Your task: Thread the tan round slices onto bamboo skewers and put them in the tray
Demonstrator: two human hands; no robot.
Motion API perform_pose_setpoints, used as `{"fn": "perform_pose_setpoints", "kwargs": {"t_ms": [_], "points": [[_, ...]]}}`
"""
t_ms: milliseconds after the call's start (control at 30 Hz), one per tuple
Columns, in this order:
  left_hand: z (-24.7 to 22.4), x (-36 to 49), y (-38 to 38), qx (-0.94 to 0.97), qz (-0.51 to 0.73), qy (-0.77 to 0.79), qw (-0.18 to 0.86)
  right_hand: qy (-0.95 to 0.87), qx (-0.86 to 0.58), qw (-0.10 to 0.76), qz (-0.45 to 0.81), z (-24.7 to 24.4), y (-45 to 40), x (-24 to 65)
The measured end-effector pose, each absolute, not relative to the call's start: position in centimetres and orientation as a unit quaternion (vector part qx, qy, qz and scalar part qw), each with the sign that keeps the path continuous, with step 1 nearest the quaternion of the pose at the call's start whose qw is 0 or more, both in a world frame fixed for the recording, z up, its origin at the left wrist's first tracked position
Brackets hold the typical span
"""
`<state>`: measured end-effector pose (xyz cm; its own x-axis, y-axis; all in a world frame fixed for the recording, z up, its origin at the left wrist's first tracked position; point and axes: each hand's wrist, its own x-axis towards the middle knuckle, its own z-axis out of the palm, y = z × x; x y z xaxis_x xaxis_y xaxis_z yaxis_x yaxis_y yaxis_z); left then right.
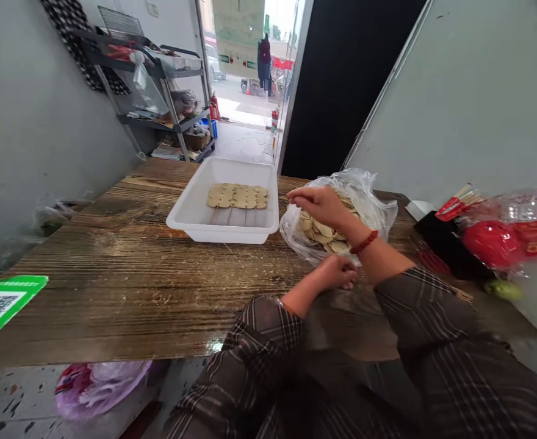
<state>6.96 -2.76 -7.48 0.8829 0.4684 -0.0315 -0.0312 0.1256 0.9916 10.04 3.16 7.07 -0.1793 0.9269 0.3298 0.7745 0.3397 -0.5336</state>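
My right hand (321, 204), a braided red bracelet on its wrist, is above a clear plastic bag (360, 183). Its fingers stretch leftward, with no item visible in them. Inside the bag lies a heap of thin pale round slices (323, 230), partly covered by that hand. My left hand (337, 272) rests by the bag's front edge with its fingers curled; whatever they may hold is hidden. To the left stands a white plastic tub (190, 219) on the table. Several skewers of similar pale slices (237, 196) lie in it, sticks pointing toward me.
The wooden table (126, 280) carries a green QR-code card (3, 305) at left. On the right are a black box (451, 244), bundled sticks in red wrapping (456, 204), red packaging (492, 244) and a green fruit (504, 289). A grey shelf cart (172, 125) stands beyond, near the doorway.
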Motion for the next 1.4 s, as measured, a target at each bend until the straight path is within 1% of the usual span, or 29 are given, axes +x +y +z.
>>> {"fn": "perform_pose_setpoints", "kwargs": {"t_ms": [100, 167, 233, 333, 433, 500, 633, 700, 767, 967, 1200, 1400], "points": [[-7.6, 7.1, -2.8, 0.635, 0.157, 0.207, 0.728, -0.696, -0.593, 0.39, 0.107, 7.4, -0.2, 15.3], [-7.2, 6.9, -2.8, 0.631, 0.154, 0.205, 0.733, -0.652, -0.602, 0.455, 0.082, 7.3, -2.5, 18.7], [-6.8, 6.7, -2.7, 0.631, 0.154, 0.212, 0.73, -0.605, -0.615, 0.502, 0.056, 6.9, -4.8, 21.7], [-5.9, 6.4, -2.6, 0.633, 0.148, 0.213, 0.73, -0.541, -0.643, 0.541, 0.042, 5.5, -7.8, 25.6], [-5.2, 6.0, -2.5, 0.618, 0.148, 0.226, 0.739, -0.499, -0.676, 0.541, 0.048, 3.1, -10.1, 28.8], [-4.9, 5.7, -2.4, 0.61, 0.147, 0.231, 0.744, -0.489, -0.708, 0.506, 0.056, 1.1, -11.3, 30.2], [-4.6, 5.3, -2.2, 0.598, 0.162, 0.238, 0.748, -0.557, -0.755, 0.346, 0.03, -2.4, -13.0, 31.4], [-4.4, 5.1, -2.1, 0.597, 0.17, 0.243, 0.745, -0.592, -0.752, 0.289, 0.01, -3.5, -13.5, 31.3], [-4.3, 4.9, -1.9, 0.599, 0.175, 0.245, 0.742, -0.613, -0.745, 0.264, -0.005, -4.3, -13.7, 31.0], [-4.3, 4.6, -1.5, 0.601, 0.18, 0.252, 0.737, -0.645, -0.731, 0.222, -0.013, -5.0, -13.4, 30.4], [-4.4, 4.5, -1.5, 0.604, 0.176, 0.25, 0.736, -0.676, -0.724, 0.119, -0.068, -4.6, -13.4, 30.4], [-4.7, 4.5, -1.4, 0.596, 0.177, 0.248, 0.743, -0.692, -0.712, 0.065, -0.094, -5.2, -13.4, 30.9]]}}
